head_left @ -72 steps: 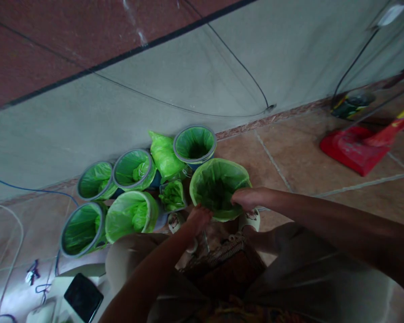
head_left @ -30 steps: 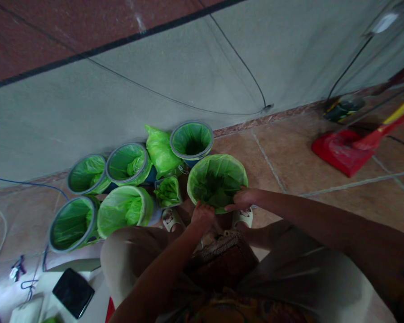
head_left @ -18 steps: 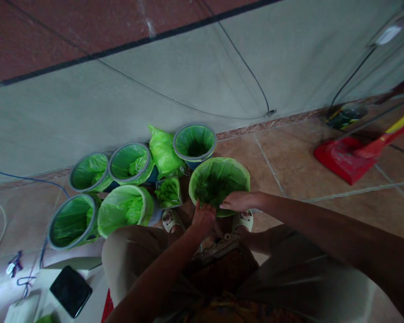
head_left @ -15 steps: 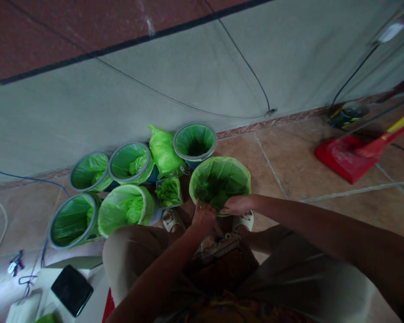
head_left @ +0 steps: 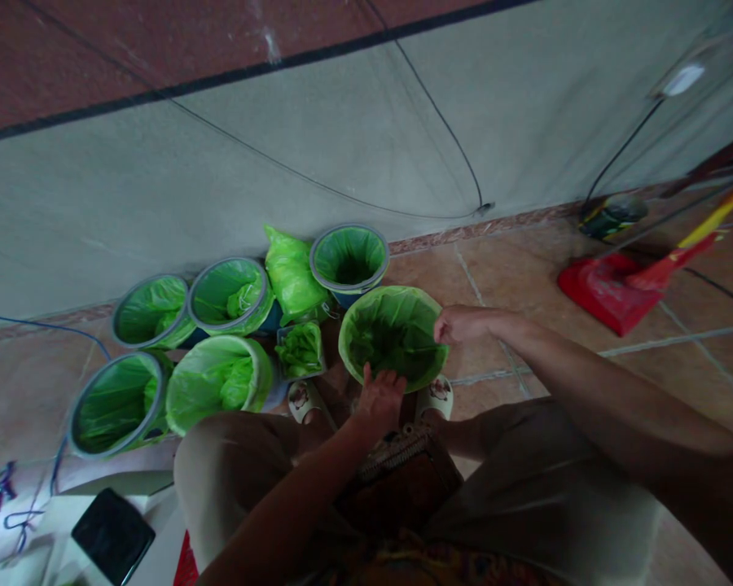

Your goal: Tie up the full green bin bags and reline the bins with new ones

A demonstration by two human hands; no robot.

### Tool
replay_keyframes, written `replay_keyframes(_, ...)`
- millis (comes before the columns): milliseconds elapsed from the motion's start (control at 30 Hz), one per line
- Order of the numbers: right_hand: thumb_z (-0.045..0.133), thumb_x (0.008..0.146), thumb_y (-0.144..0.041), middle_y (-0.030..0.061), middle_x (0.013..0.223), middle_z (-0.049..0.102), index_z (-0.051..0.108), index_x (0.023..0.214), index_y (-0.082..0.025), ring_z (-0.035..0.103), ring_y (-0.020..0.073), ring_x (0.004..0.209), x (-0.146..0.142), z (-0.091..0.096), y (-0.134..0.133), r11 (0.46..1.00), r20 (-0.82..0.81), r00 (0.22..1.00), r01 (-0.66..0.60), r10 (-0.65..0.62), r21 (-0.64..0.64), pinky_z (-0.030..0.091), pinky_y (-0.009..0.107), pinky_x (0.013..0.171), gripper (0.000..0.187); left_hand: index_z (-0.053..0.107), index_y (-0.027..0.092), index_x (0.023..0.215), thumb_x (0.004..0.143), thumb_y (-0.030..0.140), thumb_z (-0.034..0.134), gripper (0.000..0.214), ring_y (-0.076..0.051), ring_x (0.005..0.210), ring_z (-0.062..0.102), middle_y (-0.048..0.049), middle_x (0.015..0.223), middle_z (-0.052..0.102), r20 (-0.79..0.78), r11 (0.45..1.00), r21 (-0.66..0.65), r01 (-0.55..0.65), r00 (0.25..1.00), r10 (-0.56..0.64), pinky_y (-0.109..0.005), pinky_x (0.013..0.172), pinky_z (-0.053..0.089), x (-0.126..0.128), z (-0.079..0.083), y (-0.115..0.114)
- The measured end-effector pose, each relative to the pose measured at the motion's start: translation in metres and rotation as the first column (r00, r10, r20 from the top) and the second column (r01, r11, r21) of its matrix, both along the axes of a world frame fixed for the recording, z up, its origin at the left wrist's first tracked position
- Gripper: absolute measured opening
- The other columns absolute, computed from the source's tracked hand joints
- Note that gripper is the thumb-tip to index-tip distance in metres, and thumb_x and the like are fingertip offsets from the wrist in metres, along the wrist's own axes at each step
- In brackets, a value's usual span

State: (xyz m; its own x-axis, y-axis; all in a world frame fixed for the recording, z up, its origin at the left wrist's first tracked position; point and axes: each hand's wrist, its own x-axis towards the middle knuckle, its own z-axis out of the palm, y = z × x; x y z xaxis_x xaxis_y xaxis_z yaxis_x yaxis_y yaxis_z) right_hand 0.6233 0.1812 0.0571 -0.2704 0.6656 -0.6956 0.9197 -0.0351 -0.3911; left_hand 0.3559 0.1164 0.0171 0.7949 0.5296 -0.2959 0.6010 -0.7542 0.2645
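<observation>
At 6 o'clock on the green-lined bin [head_left: 397, 303]: left hand [head_left: 382, 400], fingers loosely spread, hold unclear | its 3 o'clock: right hand [head_left: 463, 325], fingers curled, cannot tell if gripping | bin: 12 o'clock, just beyond 2 slippers [head_left: 438, 394] | its 11 o'clock: grey-rimmed bin [head_left: 351, 286]

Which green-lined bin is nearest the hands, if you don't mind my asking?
The green-lined bin just beyond the slippers: left hand and right hand are at its rim alone.

A thin green bag [head_left: 379, 311] lines the round, open-topped bin [head_left: 432, 373] standing on the tiled floor [head_left: 519, 281].
</observation>
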Motion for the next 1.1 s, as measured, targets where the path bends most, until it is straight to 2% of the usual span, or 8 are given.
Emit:
replay_keyframes(267,0.056,0.074,-0.014,0.0035,0.059,0.063,0.073,0.098,-0.012,0.056,0.0145,0.051,-0.005,-0.027,-0.014,0.971,0.175,0.983,0.093,-0.054,-0.221,0.046,0.027,0.054,0.03,0.06,0.014,0.109,0.088,0.014,0.041,0.029,-0.025,0.098,0.059,-0.0107,0.099,0.067,-0.129,0.999,-0.038,0.013,0.992,-0.018,-0.06,0.111,0.021,0.014,-0.024,-0.008)
replay_keyframes(433,0.055,0.074,-0.011,0.0051,0.054,0.059,0.073,0.082,-0.005,0.056,0.0146,0.052,-0.01,-0.017,-0.012,0.978,0.158,0.987,0.055,-0.023,-0.2,0.047,0.027,0.055,0.021,0.059,0.014,0.111,0.084,0.013,0.046,0.03,-0.026,0.105,0.057,-0.0114,0.106,0.065,-0.144,0.999,-0.047,-0.024,0.989,0.017,-0.06,0.112,0.019,0.01,-0.017,-0.006)
replay_keyframes(600,0.046,0.077,-0.007,0.0015,0.062,0.064,0.064,0.12,-0.016,0.058,0.012,0.05,-0.02,-0.003,-0.018,0.964,-0.014,0.998,0.059,-0.065,-0.259,0.05,0.025,0.055,0.046,0.05,0.016,0.128,0.086,0.021,0.045,0.042,-0.028,0.115,0.053,-0.0136,0.123,0.059,-0.043,0.992,-0.078,-0.097,0.995,0.094,-0.059,0.111,0.023,0.028,-0.007,-0.01)
replay_keyframes(700,0.042,0.078,-0.003,-0.0008,0.051,0.058,0.059,0.124,-0.012,0.056,0.0129,0.043,-0.036,-0.012,-0.024,0.891,0.031,0.998,-0.033,0.052,-0.453,0.053,0.029,0.055,0.05,0.044,0.018,0.136,0.087,0.024,0.046,0.049,-0.028,0.121,0.051,-0.0141,0.131,0.057,-0.053,0.979,-0.184,-0.093,0.995,0.084,-0.058,0.109,0.029,0.04,-0.009,-0.011)
replay_keyframes(800,0.04,0.079,-0.003,-0.001,0.047,0.056,0.058,0.124,-0.01,0.055,0.0138,0.041,-0.046,-0.02,-0.025,0.857,0.089,0.989,-0.057,0.119,-0.513,0.053,0.032,0.055,0.049,0.053,0.019,0.128,0.084,0.024,0.05,0.044,-0.03,0.116,0.054,-0.0134,0.124,0.062,-0.148,0.967,-0.237,-0.091,0.987,0.057,-0.057,0.107,0.032,0.041,-0.014,-0.012)
replay_keyframes(967,0.049,0.081,-0.013,0.0012,0.06,0.065,0.056,0.128,-0.018,0.06,0.0132,0.048,-0.025,-0.015,-0.013,0.944,-0.02,0.994,0.096,-0.108,-0.314,0.052,0.027,0.056,0.048,0.047,0.019,0.135,0.086,0.035,0.052,0.053,-0.03,0.128,0.046,-0.0141,0.141,0.049,0.087,0.976,-0.077,-0.203,0.974,0.209,-0.056,0.11,0.031,0.015,-0.014,-0.008)
replay_keyframes(1033,0.053,0.082,-0.019,0.0039,0.07,0.068,0.06,0.122,-0.019,0.063,0.0133,0.057,-0.006,-0.012,-0.005,0.959,-0.027,0.966,0.254,-0.259,-0.126,0.049,0.023,0.057,0.041,0.045,0.016,0.137,0.087,0.031,0.051,0.052,-0.029,0.128,0.046,-0.0156,0.141,0.048,0.197,0.931,-0.023,-0.366,0.911,0.363,-0.051,0.109,0.036,0.0,-0.013,-0.003)
replay_keyframes(1100,0.059,0.079,-0.024,0.0063,0.079,0.07,0.067,0.105,-0.017,0.064,0.0147,0.065,0.015,-0.014,0.003,0.918,0.02,0.922,0.383,-0.387,0.106,0.047,0.022,0.057,0.028,0.046,0.014,0.135,0.087,0.026,0.049,0.049,-0.029,0.126,0.048,-0.017,0.137,0.051,0.302,0.84,-0.005,-0.543,0.8,0.519,-0.048,0.106,0.041,-0.014,-0.013,0.003)
